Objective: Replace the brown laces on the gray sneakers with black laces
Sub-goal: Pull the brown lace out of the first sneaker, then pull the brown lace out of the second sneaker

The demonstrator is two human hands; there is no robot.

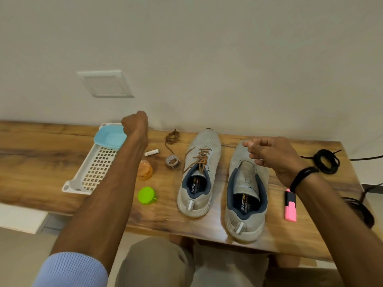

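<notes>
one head-worn view — looking forward and down, close over the worktop (207, 230) — faces the wall (207, 48) behind it.

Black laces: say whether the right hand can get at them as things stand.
Probably yes. The black laces lie uncovered on the table just right of the right hand, with nothing between them.

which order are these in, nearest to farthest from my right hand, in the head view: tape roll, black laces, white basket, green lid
From the right hand:
1. black laces, coiled just to its right.
2. tape roll, to the left, beyond the laced sneaker.
3. green lid, farther left and toward the front.
4. white basket, at the far left.
</notes>
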